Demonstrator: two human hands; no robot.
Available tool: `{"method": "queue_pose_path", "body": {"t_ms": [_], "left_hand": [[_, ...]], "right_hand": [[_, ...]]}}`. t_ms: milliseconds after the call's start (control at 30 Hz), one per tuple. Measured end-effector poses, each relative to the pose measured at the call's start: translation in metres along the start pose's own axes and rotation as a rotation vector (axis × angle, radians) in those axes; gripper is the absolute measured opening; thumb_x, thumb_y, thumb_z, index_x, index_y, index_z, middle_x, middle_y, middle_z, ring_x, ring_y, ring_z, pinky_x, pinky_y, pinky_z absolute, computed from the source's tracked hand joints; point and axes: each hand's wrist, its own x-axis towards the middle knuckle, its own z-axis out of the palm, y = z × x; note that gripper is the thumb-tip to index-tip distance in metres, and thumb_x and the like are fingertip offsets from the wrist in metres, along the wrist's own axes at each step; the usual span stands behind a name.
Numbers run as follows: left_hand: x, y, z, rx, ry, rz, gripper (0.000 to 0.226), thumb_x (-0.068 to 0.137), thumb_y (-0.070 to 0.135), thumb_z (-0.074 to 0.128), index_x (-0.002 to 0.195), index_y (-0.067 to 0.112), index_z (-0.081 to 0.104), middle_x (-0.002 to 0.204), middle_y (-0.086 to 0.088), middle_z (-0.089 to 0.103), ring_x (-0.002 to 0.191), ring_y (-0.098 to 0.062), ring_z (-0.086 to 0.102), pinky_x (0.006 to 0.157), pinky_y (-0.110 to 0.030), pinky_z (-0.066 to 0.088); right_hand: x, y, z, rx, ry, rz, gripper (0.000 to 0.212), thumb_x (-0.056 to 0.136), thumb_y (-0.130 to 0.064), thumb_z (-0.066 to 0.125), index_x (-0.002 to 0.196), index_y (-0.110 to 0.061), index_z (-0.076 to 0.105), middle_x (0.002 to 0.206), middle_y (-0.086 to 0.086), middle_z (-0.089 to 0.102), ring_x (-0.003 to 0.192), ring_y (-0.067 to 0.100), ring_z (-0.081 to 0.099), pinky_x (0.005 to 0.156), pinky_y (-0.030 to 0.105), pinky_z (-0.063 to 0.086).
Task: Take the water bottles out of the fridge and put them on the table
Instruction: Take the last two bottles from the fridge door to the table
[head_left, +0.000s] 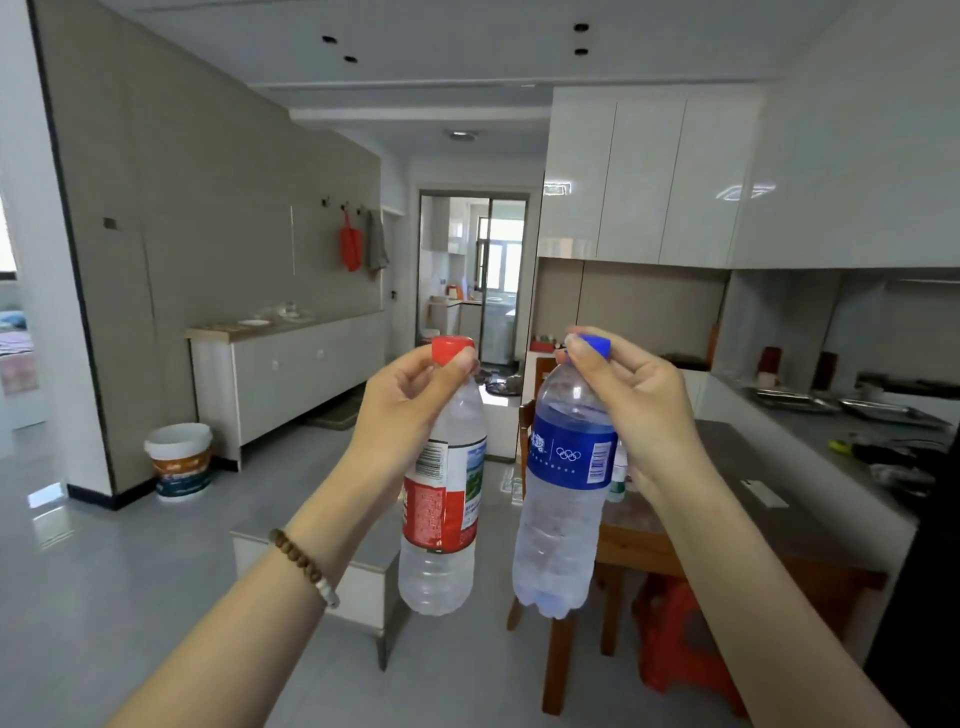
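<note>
Fingers (460, 364) of our left hand (410, 400): clamped on the red cap (453, 347); red-label bottle (441, 499) hangs beneath them. Fingers (584, 354) of our right hand (636, 402): clamped on the blue cap (598, 345); blue-label bottle (563, 519) hangs beneath. Counter (727, 452): beyond, lower right.

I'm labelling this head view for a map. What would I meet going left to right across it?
white bucket → bead bracelet → red-capped bottle → blue-capped bottle → metal trays
</note>
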Motion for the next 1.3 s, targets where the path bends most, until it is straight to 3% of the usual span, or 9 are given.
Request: {"method": "queue_pose_path", "body": {"t_ms": [167, 467, 600, 667, 767, 933, 1067, 1200, 1300], "left_hand": [[0.087, -0.063, 0.030, 0.033, -0.030, -0.015, 0.033, 0.070, 0.054, 0.065, 0.096, 0.033, 0.070, 0.097, 0.010, 0.074, 0.091, -0.006, 0.069, 0.072, -0.018, 0.050], [0.219, -0.204, 0.113, -0.057, -0.154, -0.065, 0.032, 0.066, 0.045, 0.069, 0.094, 0.030, 0.068, 0.089, 0.015, 0.075, 0.084, -0.001, 0.070, 0.062, -0.008, 0.050], [0.273, -0.278, 0.153, -0.088, -0.240, -0.143, 0.041, 0.061, 0.051, 0.070, 0.097, 0.032, 0.068, 0.096, 0.009, 0.075, 0.092, -0.008, 0.070, 0.079, -0.025, 0.054], [0.299, -0.312, 0.177, -0.084, -0.295, -0.157, 0.037, 0.065, 0.048, 0.070, 0.099, 0.032, 0.067, 0.098, 0.010, 0.074, 0.095, -0.006, 0.069, 0.084, -0.026, 0.052], [0.336, -0.362, 0.214, -0.106, -0.358, -0.201, 0.023, 0.076, 0.032, 0.071, 0.099, 0.033, 0.065, 0.099, 0.014, 0.072, 0.093, 0.003, 0.066, 0.077, -0.013, 0.051], [0.380, -0.429, 0.275, -0.163, -0.390, -0.301, 0.025, 0.080, 0.014, 0.072, 0.102, 0.020, 0.063, 0.098, 0.009, 0.069, 0.080, 0.012, 0.065, 0.064, -0.003, 0.046], [0.404, -0.476, 0.325, -0.166, -0.429, -0.372, 0.029, 0.079, 0.007, 0.072, 0.107, 0.006, 0.062, 0.097, 0.001, 0.071, 0.077, 0.007, 0.067, 0.064, -0.005, 0.047], [0.419, -0.519, 0.371, -0.078, -0.435, -0.374, 0.028, 0.077, 0.009, 0.074, 0.103, 0.007, 0.066, 0.094, 0.002, 0.072, 0.075, 0.007, 0.066, 0.063, -0.005, 0.046], [0.426, -0.548, 0.405, -0.007, -0.432, -0.352, 0.029, 0.075, 0.009, 0.076, 0.103, 0.005, 0.069, 0.090, 0.000, 0.074, 0.076, 0.000, 0.069, 0.066, -0.010, 0.049]], "right_hand": [[0.083, 0.060, -0.023, -0.055, 0.004, -0.033, 0.030, 0.066, -0.045, 0.067, 0.096, -0.037, 0.067, 0.096, -0.008, 0.075, 0.088, 0.010, 0.071, 0.072, 0.024, 0.056], [0.207, 0.185, -0.099, -0.234, 0.116, -0.018, 0.015, 0.079, -0.030, 0.072, 0.085, -0.042, 0.065, 0.082, -0.035, 0.068, 0.081, -0.011, 0.064, 0.059, 0.006, 0.049], [0.258, 0.242, -0.142, -0.291, 0.198, 0.048, 0.018, 0.071, -0.031, 0.076, 0.087, -0.035, 0.068, 0.084, -0.019, 0.074, 0.082, 0.003, 0.069, 0.066, 0.014, 0.054], [0.279, 0.267, -0.164, -0.302, 0.248, 0.083, 0.020, 0.070, -0.026, 0.077, 0.088, -0.031, 0.069, 0.086, -0.011, 0.075, 0.083, 0.009, 0.070, 0.067, 0.018, 0.054], [0.308, 0.299, -0.196, -0.343, 0.278, 0.137, 0.021, 0.073, -0.020, 0.076, 0.090, -0.029, 0.069, 0.090, -0.010, 0.075, 0.085, 0.008, 0.071, 0.068, 0.018, 0.054], [0.352, 0.345, -0.256, -0.382, 0.342, 0.209, 0.027, 0.076, -0.015, 0.075, 0.103, -0.015, 0.068, 0.099, 0.001, 0.075, 0.088, 0.012, 0.071, 0.073, 0.021, 0.056], [0.386, 0.389, -0.308, -0.400, 0.336, 0.257, 0.028, 0.076, -0.016, 0.075, 0.103, -0.015, 0.067, 0.099, 0.001, 0.075, 0.088, 0.012, 0.071, 0.073, 0.022, 0.056], [0.418, 0.439, -0.363, -0.427, 0.281, 0.334, 0.030, 0.071, -0.025, 0.079, 0.100, -0.024, 0.068, 0.095, -0.010, 0.075, 0.089, 0.008, 0.070, 0.079, 0.029, 0.057], [0.438, 0.473, -0.404, -0.434, 0.199, 0.385, 0.032, 0.071, -0.024, 0.080, 0.101, -0.023, 0.068, 0.099, -0.006, 0.074, 0.093, 0.013, 0.069, 0.081, 0.031, 0.056]]}}
